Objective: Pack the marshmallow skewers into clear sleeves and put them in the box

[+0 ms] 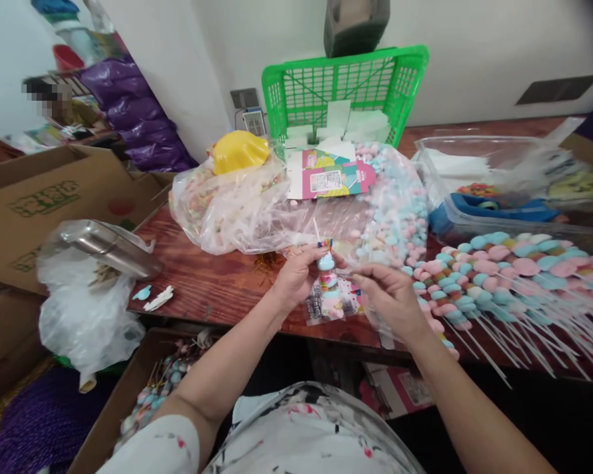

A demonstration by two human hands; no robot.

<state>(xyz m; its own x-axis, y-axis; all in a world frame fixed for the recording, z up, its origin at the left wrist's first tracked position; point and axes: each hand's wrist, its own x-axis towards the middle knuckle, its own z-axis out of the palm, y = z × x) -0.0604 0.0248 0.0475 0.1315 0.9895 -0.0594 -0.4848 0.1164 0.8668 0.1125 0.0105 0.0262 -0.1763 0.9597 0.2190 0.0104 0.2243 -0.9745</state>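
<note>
Over the front edge of the table, my left hand (299, 273) has its fingers closed round the top of a marshmallow stick (329, 280) in a clear printed wrapper. Its white stick end points up and away, and the pink and blue pieces hang toward me. Just to the right, the thumb and fingertips of my right hand (393, 293) are pinched together; what they hold, if anything, is too small to make out. Flat printed wrappers (317, 306) lie under the marshmallow stick.
Unwrapped marshmallow sticks (518, 263) are piled at right, beside a clear plastic tub (504, 148). Behind my hands lie a bag of loose marshmallows (395, 197), a printed card box (329, 174) and a green basket (346, 76). A steel flask (113, 247) lies at left. Farther left sits another person (74, 112).
</note>
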